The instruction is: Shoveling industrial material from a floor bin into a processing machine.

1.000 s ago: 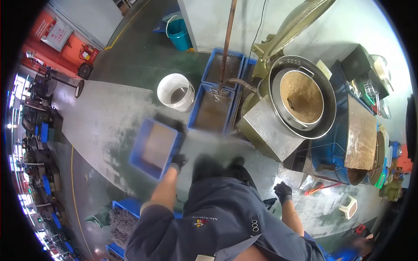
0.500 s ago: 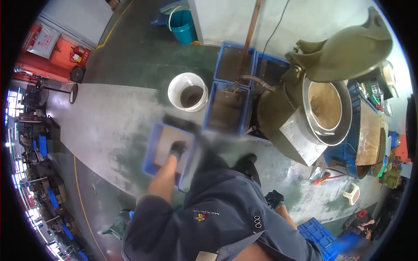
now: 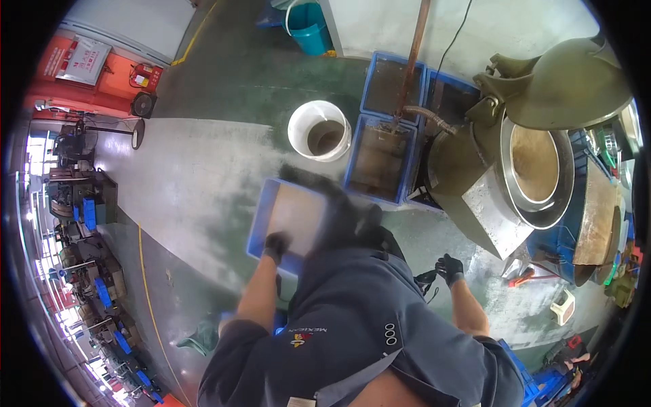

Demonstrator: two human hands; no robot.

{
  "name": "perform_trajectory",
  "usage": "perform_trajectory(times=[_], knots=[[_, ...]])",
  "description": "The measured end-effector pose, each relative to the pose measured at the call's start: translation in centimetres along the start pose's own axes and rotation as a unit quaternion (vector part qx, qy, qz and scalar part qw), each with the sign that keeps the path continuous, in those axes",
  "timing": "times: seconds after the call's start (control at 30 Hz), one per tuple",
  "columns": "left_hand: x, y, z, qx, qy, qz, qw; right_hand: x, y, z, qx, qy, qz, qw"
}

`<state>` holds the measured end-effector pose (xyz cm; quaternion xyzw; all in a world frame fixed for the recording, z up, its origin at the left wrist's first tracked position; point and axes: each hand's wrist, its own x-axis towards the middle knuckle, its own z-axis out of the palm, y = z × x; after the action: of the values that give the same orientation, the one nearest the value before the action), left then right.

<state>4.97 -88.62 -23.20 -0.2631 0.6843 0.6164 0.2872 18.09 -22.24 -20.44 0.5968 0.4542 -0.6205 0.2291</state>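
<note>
My left hand (image 3: 277,245), in a dark glove, is at the near side of a blue bin (image 3: 256,230) on the floor. Pale tan material (image 3: 296,216) covers the bin's bottom. Blur hides the fingers, so I cannot tell whether they grip anything. Out to the right of my body is my right hand (image 3: 449,268), also gloved, above the floor with its fingers loosely apart and nothing seen in them. A small black object (image 3: 425,279) with a thin cord shows beside it; what it is stays unclear.
Beyond the bin stands a white bucket (image 3: 298,136) with grey-brown contents. Blue tubs (image 3: 352,156) of murky liquid sit near a pipe. A large round machine (image 3: 505,178) with a raised lid (image 3: 566,88) and metal chute (image 3: 498,220) is at right, near a white stool (image 3: 563,306).
My left hand has moved from the bin's right part to its near side. My right hand has swung outward from my body. The whole view has shifted slightly.
</note>
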Motion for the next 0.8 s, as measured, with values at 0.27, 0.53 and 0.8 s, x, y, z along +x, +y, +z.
perform_trajectory(times=[0.27, 0.53, 0.8], knots=[[-4.5, 1.5, -0.9, -0.128, 0.063, -0.144, 0.979, -0.2, -3.7, 5.6, -0.082, -0.061, -0.023, 0.995], [-4.2, 1.6, 1.3, -0.164, 0.100, -0.144, 0.971, -0.5, -3.2, 5.2, -0.120, -0.041, -0.005, 0.992], [-5.3, 2.8, 2.2, -0.232, 0.133, -0.138, 0.953, 0.2, -4.3, 5.4, -0.109, -0.054, -0.006, 0.993]])
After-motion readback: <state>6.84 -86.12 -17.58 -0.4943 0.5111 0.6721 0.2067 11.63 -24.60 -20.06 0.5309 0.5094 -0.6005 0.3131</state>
